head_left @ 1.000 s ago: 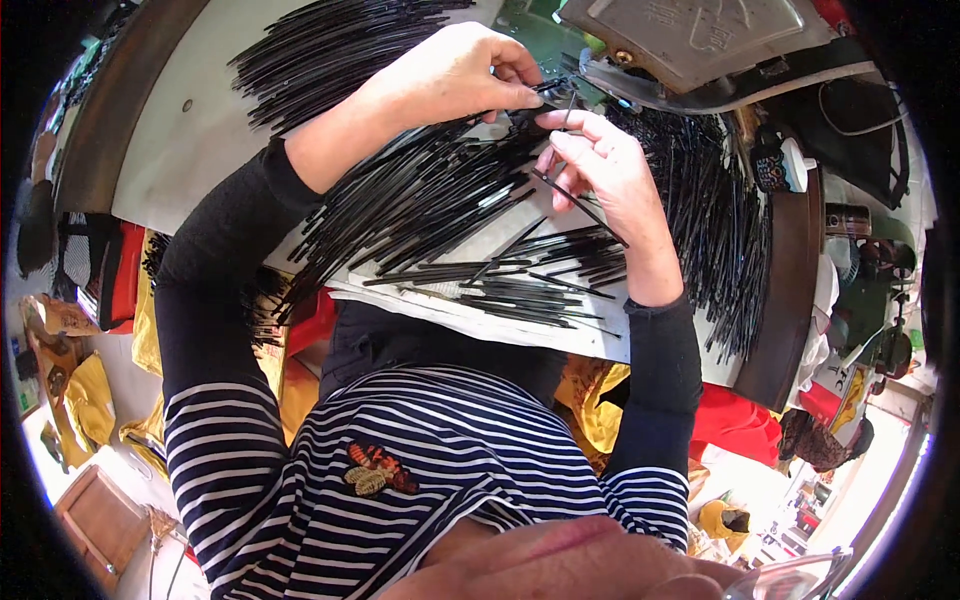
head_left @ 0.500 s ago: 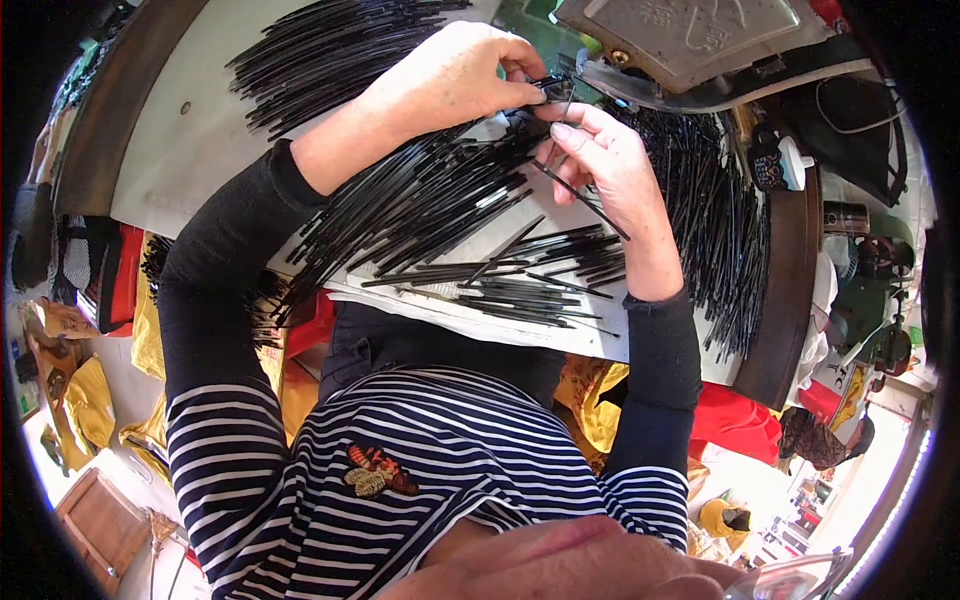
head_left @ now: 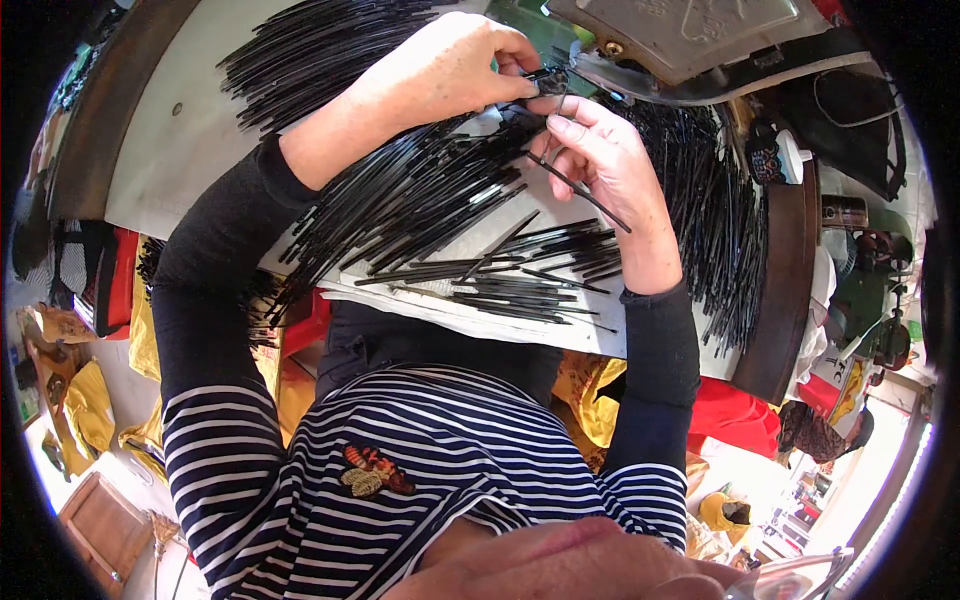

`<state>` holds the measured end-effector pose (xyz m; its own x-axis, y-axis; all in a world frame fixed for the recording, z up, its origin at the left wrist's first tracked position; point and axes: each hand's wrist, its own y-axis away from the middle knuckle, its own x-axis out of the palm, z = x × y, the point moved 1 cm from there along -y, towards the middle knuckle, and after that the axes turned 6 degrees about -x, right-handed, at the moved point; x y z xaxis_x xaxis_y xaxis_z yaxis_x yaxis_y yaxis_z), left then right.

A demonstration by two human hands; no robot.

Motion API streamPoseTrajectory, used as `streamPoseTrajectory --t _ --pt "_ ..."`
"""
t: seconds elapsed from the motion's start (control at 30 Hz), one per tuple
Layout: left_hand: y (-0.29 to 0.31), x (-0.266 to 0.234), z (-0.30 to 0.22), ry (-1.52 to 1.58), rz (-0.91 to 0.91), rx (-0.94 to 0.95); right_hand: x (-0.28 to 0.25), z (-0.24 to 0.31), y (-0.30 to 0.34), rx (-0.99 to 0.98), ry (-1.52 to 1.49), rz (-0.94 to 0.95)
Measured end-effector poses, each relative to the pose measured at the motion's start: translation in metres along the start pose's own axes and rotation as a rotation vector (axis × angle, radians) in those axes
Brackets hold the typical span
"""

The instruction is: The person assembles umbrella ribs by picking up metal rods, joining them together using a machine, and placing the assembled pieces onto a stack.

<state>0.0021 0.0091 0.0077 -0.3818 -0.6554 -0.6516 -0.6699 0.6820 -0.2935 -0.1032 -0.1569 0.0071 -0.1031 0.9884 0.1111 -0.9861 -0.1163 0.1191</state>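
Note:
My left hand [head_left: 455, 62] reaches over the table top, its thumb and forefinger pinched together at a small dark piece [head_left: 547, 82]. What exactly sits between those fingertips is too small to make out. Close beside it, my right hand [head_left: 607, 150] has thumb and forefinger nearly together, with the other fingers curled. A thin black stick [head_left: 580, 192] slants across the right palm toward the wrist, held by that hand. Beneath both hands lies a spread of similar black sticks [head_left: 405, 205]. A smaller, looser group [head_left: 530, 275] lies nearer my body.
More black sticks are heaped at the far left [head_left: 310, 55] and along the right [head_left: 705, 220]. A grey metal machine part [head_left: 690, 35] stands at the far right, a curved bar below it. Dark wooden edges [head_left: 785, 290] border the white table top [head_left: 165, 150].
Both hands stay close together at the same spot, with only slight shifts of the fingers. The stick across my right palm is still there. The whole view has shifted a little.

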Motion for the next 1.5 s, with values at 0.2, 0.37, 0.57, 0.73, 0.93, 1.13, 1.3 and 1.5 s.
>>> streamPoseTrajectory --t 0.2,0.37,0.57,0.73,0.93,1.13,1.3,1.5 --pt "-0.001 0.000 0.000 -0.019 -0.013 0.037 -0.001 0.000 0.000 0.009 0.022 -0.012" --pt "-0.004 -0.003 0.007 0.534 0.379 -0.398 0.001 0.001 0.001 0.027 -0.028 -0.012" --pt "-0.002 -0.001 0.003 0.539 0.349 -0.393 0.010 0.001 0.001 0.063 -0.067 -0.003" --pt "0.002 -0.003 -0.008 0.393 0.300 -0.288 0.021 0.007 0.009 0.142 0.091 0.242" --pt "0.004 0.003 -0.008 0.266 0.467 -0.251 -0.002 -0.006 0.004 0.043 0.247 -0.059" --pt "0.001 -0.002 0.003 0.387 0.554 -0.297 -0.009 -0.002 0.003 0.021 -0.083 -0.167" --pt "0.000 0.000 0.007 0.511 0.553 -0.312 -0.028 -0.010 0.000 -0.031 -0.349 -0.055" --pt "-0.002 -0.010 0.005 0.405 0.434 -0.339 -0.034 -0.014 -0.002 -0.097 -0.326 -0.186"
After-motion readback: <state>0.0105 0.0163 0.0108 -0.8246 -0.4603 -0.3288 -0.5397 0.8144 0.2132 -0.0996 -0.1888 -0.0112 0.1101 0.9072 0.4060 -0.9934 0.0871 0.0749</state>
